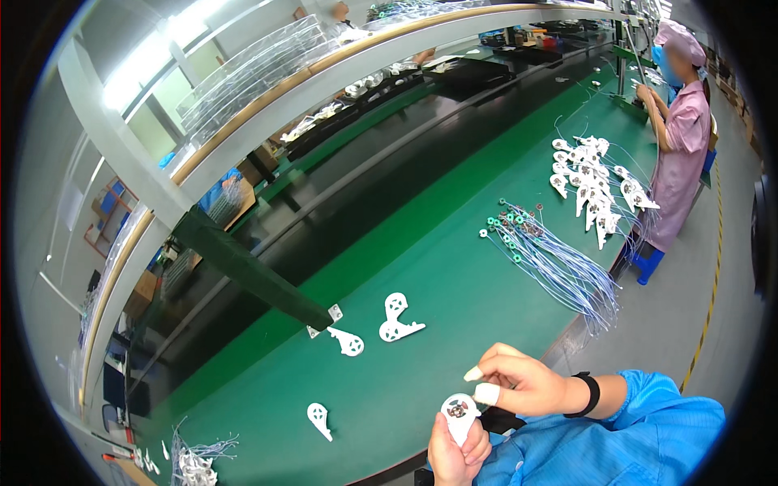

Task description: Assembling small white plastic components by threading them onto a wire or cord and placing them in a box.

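Observation:
My left hand (454, 458) is closed around a white plastic teardrop-shaped housing (463, 427), its round end up. Dark and metallic parts show inside that round end. Just above and to the right is my right hand (531, 387), thumb and forefinger apart, white covers on their tips. I see nothing between those fingers. Farther left on the green bench lie several similar white housings: a pair close together (397, 330), one beside the post foot (350, 343) and one nearer me (318, 416).
A bundle of blue-white wires (559, 267) with small green ends lies to the right. Beyond it is a pile of wired white housings (590, 182). A dark green post (255, 271) rises from the green bench (438, 283). A co-worker in pink (683, 154) works at the far right.

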`<state>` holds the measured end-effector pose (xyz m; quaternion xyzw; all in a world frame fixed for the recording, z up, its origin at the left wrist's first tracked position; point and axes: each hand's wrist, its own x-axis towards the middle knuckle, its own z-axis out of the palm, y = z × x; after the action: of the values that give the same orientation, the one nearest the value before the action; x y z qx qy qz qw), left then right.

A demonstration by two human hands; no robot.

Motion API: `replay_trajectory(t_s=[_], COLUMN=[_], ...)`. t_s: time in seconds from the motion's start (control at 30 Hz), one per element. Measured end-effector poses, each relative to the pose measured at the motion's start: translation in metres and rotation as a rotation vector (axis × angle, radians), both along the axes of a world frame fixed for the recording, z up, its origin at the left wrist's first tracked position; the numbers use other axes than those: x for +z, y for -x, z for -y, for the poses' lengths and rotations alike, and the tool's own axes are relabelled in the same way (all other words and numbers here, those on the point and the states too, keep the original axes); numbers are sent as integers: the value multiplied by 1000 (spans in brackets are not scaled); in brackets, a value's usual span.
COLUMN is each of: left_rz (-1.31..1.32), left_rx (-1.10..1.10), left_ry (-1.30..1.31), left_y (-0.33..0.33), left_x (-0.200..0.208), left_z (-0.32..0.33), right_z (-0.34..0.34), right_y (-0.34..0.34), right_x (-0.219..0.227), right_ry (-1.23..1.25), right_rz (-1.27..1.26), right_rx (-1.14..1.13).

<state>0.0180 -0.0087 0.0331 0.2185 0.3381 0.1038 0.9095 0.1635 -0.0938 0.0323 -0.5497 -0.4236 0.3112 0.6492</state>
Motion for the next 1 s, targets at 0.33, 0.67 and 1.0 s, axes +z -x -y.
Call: replay_trajectory(t_s=[0.33,0.67,1.0], left_rz=[-63,-109,-70], left_rx=[-34,6,-3], left_ry=[-155,-374,-433], left_y=[-3,2,4], left_x=[-1,-19,-19], left_z=[13,19,19], right_z=[-11,-9,-8], right_y=[11,20,24], right_x=[-32,-42,-46], right_ry=[226,203,232], right_rz=[-269,-357,-343], right_rx=[393,344,335])
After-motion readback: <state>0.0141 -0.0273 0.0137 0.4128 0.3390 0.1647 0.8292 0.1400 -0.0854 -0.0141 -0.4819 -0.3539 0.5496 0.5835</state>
